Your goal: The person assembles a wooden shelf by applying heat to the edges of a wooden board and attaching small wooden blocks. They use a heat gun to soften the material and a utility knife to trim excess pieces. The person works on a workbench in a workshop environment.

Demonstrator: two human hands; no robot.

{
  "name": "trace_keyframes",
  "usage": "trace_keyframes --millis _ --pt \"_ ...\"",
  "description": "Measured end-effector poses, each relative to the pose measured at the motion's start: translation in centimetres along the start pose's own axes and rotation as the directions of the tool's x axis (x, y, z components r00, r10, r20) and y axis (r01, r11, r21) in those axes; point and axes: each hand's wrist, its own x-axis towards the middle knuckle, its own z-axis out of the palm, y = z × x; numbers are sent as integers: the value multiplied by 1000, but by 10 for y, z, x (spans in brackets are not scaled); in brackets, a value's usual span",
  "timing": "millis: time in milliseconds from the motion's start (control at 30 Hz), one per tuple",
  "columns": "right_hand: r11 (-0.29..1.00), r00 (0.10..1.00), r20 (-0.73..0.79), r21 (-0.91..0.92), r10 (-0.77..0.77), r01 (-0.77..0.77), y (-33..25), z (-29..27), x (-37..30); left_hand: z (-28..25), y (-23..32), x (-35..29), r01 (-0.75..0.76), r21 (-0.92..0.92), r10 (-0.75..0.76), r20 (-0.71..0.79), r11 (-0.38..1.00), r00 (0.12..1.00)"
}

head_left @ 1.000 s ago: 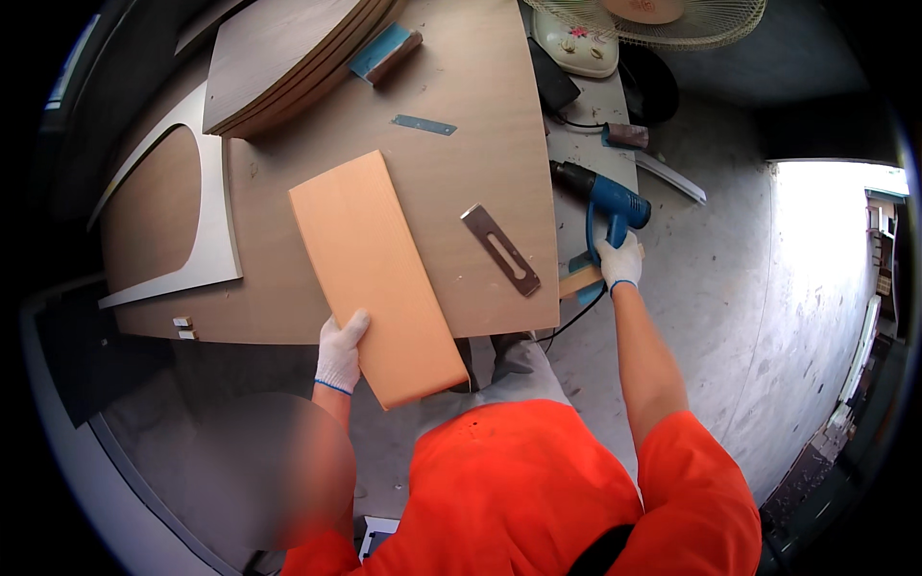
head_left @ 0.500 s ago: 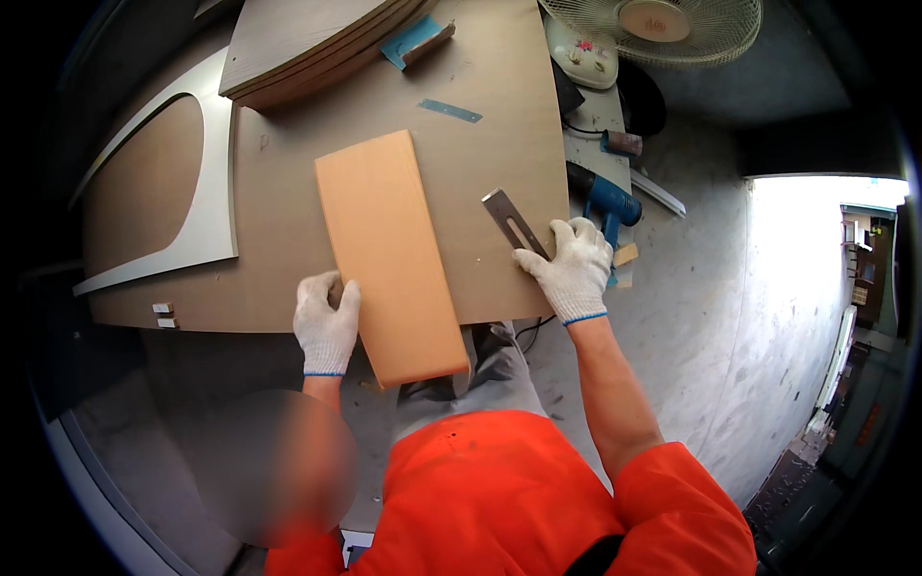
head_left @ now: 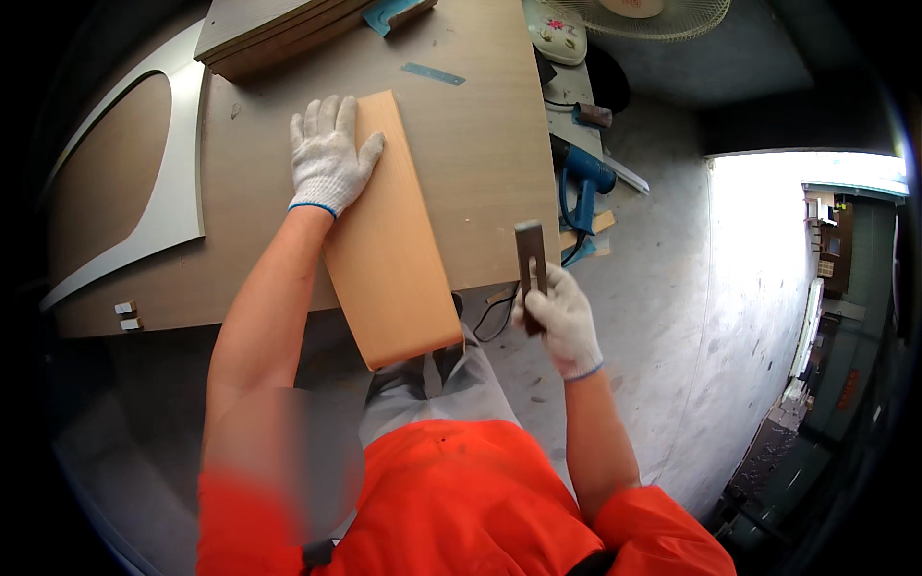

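A long orange-tan board (head_left: 399, 269) lies on the worktable (head_left: 480, 182), its near end jutting past the table's front edge toward my lap. My left hand (head_left: 328, 158), in a white knit glove, lies at the far left side of the board. Its thumb rests on the board's face, and the fingers stretch forward, apart. Off the table's front right corner, my gloved right hand (head_left: 565, 322) is closed around a dark metal plane blade (head_left: 525, 248) with a long slot. The blade stands roughly upright, apart from the board; the hand hides part of its lower end.
A stack of curved boards (head_left: 259, 43) and a blue-faced block (head_left: 396, 13) sit at the back. A flat blue strip (head_left: 432, 74) lies beyond the board, a white curved frame (head_left: 187, 144) at left. Past the right edge are a blue heat gun (head_left: 581, 178) and a fan (head_left: 639, 14).
My left hand has moved from the board's near left side up to its far end. The right hand has picked the plane blade off the table and drawn it back, turning it upright.
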Motion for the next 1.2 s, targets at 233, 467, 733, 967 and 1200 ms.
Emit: trace_keyframes --millis 233,467,733,967,1200 --pt "810 997 -48 -587 -53 15 46 1 -40 -1 2 -2 0 31 0 -17 1000 1000" --pt "279 930 252 -904 -268 325 72 16 -54 2 2 0 23 58 -21 -33 998 999" --pt "46 864 337 -924 -374 380 88 13 -56 7 0 0 22 68 -19 -50 997 999" --pt "-13 858 380 -916 -345 401 77 15 -53 3 0 0 13 67 -11 -40 998 999" --pt "-49 803 463 -875 -375 481 75 9 -41 0 2 0 17 70 -15 -29 997 999"
